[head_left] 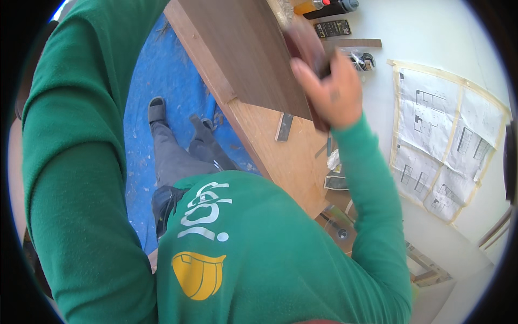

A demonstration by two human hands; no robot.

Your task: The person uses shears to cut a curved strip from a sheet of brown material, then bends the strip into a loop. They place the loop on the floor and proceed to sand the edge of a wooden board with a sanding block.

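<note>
My right hand (pixel 343 93) is closed around a reddish-brown block (pixel 306 45), slightly smeared by motion; its exact kind is unclear. Hand and block are at the right edge of a long dark brown wooden board (pixel 237 54). The board lies on a pale plywood-topped bench (pixel 294 167), and its near end is cut at a slant. Just off that end rests a small dark block with a light edge (pixel 284 127). My left arm (pixel 81 156) reaches up along the left side and leaves the picture at the top, so my left hand is out of sight.
Beyond my right hand are a phone (pixel 332 28), a curved brown strip (pixel 360 42), an orange bottle (pixel 307 7) and a black bottle (pixel 333 7). Taped drawings (pixel 431 121) hang on the white wall. A blue sheet (pixel 139 183) covers the floor under my feet.
</note>
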